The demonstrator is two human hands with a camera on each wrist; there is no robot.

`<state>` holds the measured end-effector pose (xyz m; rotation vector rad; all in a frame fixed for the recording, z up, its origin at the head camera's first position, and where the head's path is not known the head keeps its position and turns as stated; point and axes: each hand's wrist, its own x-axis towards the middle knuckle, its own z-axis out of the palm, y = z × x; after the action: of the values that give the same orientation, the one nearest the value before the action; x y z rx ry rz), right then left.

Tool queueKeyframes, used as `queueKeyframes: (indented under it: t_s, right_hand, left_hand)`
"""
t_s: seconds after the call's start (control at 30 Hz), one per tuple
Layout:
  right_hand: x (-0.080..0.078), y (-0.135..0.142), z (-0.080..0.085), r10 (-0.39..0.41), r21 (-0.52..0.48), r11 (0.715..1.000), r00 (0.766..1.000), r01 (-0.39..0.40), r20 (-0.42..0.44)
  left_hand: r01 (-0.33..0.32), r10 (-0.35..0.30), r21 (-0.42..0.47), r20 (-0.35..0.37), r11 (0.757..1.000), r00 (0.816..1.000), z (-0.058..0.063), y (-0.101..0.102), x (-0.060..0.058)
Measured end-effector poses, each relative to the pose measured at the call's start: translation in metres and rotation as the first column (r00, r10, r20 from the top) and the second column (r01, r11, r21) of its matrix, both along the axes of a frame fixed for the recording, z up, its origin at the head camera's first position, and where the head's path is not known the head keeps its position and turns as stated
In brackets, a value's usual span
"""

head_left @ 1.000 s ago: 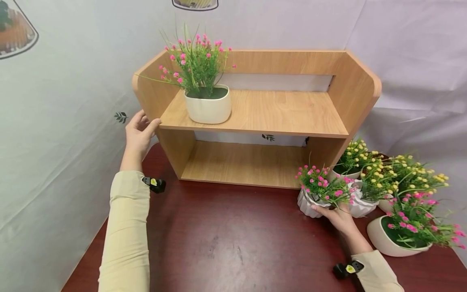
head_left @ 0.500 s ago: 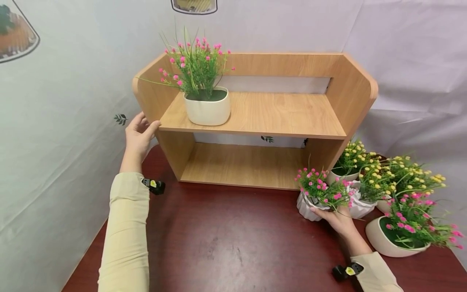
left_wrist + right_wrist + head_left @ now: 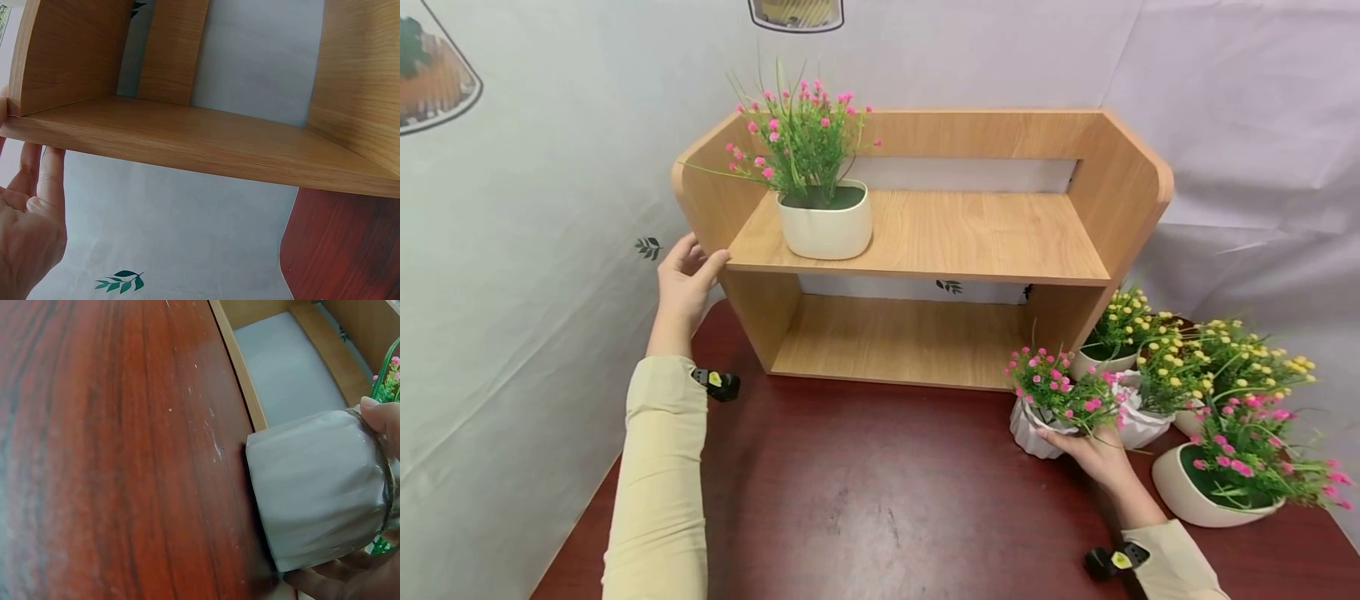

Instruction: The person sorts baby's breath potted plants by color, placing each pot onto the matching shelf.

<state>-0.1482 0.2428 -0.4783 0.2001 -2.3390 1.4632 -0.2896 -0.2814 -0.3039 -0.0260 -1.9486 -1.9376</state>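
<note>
At the left side of the wooden two-tier shelf (image 3: 917, 275), my left hand (image 3: 683, 279) grips the side panel, thumb at the front edge and fingers along the outside. The left wrist view shows these fingers (image 3: 53, 178) against the panel. My right hand (image 3: 1093, 450) holds a small white ribbed flowerpot (image 3: 1032, 429) with pink flowers, thumb near its rim. Twine circles the pot (image 3: 319, 487) in the right wrist view, and fingers reach under its far side. Its base is at the dark red tabletop; whether it touches, I cannot tell.
An oval white pot with pink flowers (image 3: 826, 229) stands on the upper tier at left. Several pots of yellow flowers (image 3: 1176, 367) crowd the shelf's right side. Another oval pink-flowered pot (image 3: 1210, 496) sits near the table's right edge. A pale cloth wall (image 3: 535, 250) lies behind.
The scene sits slightly lower in the head view than a second ago. Both hands keep their holds, and the small pot stays at nearly the same place beside the shelf.
</note>
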Motion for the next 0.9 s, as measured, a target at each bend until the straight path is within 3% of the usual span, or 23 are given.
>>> queueKeyframes:
  t_s: [0.17, 0.37, 0.67, 0.8, 0.9]
  right_hand:
    - [0.000, -0.003, 0.006, 0.011, 0.015, 1.000, 1.000, -0.011, -0.025]
    - [0.010, -0.014, 0.027, 0.026, 0.038, 0.999, 0.999, -0.025, -0.032]
    - [0.016, -0.018, 0.033, 0.009, 0.060, 0.998, 0.999, -0.006, -0.047]
    - [0.013, -0.014, 0.034, 0.042, 0.057, 0.998, 0.995, -0.037, -0.087]
    - [0.014, -0.015, 0.046, 0.067, 0.048, 0.997, 0.989, -0.061, -0.129]
  left_hand:
    - [-0.015, 0.015, -0.014, 0.007, 1.000, 1.000, 0.001, -0.001, 0.001]
    - [-0.009, 0.009, -0.003, 0.002, 1.000, 1.000, 0.001, 0.000, 0.001]
    - [0.018, -0.018, 0.024, -0.012, 1.000, 1.000, -0.001, 0.000, 0.003]
    - [0.023, -0.023, 0.018, -0.024, 1.000, 0.999, 0.000, 0.000, 0.003]
    - [0.015, -0.015, 0.002, -0.018, 1.000, 1.000, 0.001, 0.001, 0.003]
